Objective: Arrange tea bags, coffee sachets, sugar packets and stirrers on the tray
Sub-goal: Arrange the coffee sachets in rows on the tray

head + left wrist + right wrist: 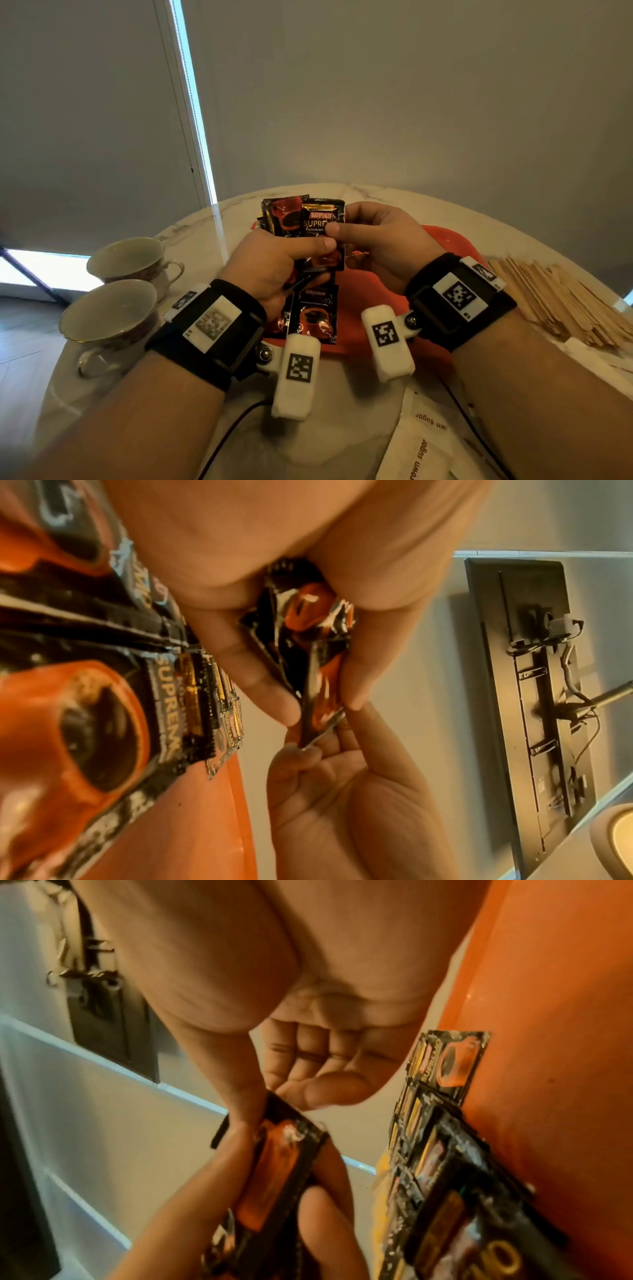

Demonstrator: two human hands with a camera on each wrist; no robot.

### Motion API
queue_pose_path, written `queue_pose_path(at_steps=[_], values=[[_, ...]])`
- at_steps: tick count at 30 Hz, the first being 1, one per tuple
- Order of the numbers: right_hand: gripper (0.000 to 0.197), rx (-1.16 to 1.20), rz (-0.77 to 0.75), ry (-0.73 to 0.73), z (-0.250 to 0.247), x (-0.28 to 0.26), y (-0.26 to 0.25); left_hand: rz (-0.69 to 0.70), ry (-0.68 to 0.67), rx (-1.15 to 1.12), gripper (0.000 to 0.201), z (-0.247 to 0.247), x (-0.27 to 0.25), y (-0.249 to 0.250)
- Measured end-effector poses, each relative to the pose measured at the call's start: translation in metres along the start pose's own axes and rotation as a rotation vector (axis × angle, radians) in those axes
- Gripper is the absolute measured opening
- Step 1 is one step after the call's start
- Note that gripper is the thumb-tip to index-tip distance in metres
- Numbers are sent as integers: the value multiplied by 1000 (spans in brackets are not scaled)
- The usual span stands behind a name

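Holding a fan of sachets [301, 219] above the orange tray [445, 240], left hand [274, 263] curled round the bunch with the thumb pressed across the front one, right hand [373, 236] pinching the top sachet's edge between thumb and forefinger, remaining fingers loosely bent. Looks like peeling one sachet off the bunch to lay it down. Best done by easing the left thumb just enough to free the front sachet while keeping the ones behind clamped, then sliding it sideways rather than tugging, since foil is slick and the whole fan could spill. Worth laying it flat beside the sachets already on the tray [317, 315], label up, edges lined, leaving bare tray for the rest. Stirrers [561, 301] heaped on the surface to the right and sugar packets [424, 445] near the front edge, both off the tray. Two cups [113, 308] at left, well apart from the work. No tea bags visible.
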State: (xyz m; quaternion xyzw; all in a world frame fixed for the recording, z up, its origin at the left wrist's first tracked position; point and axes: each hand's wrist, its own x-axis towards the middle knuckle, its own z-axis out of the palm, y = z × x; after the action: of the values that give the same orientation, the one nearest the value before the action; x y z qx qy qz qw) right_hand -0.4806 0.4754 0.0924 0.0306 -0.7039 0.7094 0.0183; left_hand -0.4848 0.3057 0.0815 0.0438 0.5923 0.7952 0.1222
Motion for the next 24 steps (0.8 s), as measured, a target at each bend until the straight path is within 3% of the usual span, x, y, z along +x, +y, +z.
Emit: queue_pose_path(at_steps=[4,7,11,14,18,21,24], values=[[15,144,34,11,-5,4,1,12,-2,-37,26,-3,2,4],[6,211,95,57,-4,7,0,10,11,-32,21,-3,4,6],[25,279,171,151,-2,9,1,10,21,-23,17,-2,4,3],[42,266,167,126,-4,9,2,9,83,-31,19,-1,6,1],[25,102,99,-55,-4,5,0,-4,152,-72,17,-5,9,1],[27,132,72,15,-4,7,2,-15,151,-111,13,-3,8,1],[18,141,51,187,-15,13,2,-34,193,-198,17,-6,10,3]])
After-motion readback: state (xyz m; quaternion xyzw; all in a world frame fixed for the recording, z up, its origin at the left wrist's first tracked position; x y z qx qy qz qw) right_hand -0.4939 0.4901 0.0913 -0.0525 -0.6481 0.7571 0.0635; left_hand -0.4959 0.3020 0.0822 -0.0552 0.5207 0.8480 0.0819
